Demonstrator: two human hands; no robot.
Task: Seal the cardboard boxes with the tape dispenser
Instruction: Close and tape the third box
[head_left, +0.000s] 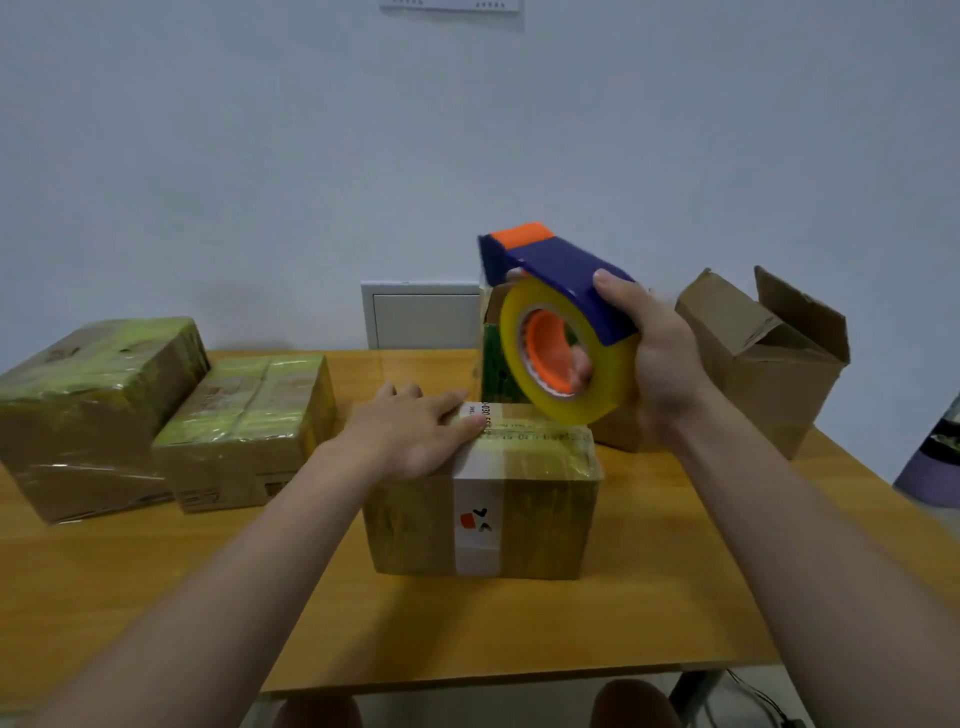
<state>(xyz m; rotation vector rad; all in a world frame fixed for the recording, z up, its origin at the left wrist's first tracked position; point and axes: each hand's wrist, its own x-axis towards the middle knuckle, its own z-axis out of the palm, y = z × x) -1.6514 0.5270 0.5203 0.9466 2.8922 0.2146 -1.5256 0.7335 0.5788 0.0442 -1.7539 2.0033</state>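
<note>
The right hand (660, 358) grips the tape dispenser (561, 291), fingers curled round it, just above the far right edge of the cardboard box (540, 525) on the tabletop (519, 634). The left hand (410, 431) presses flat on the box's top, left of the dispenser.

Cannot read the blurred label (480, 413) on the taped box (545, 519). Cannot make out the green box (491, 364) behind the tape roll (613, 384), nor the purple thing (930, 478) cut by the right edge.

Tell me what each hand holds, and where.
Right hand: tape dispenser, thumb on blue frame, fingers inside its roll's core. Left hand: nothing, flat on the box.
</note>
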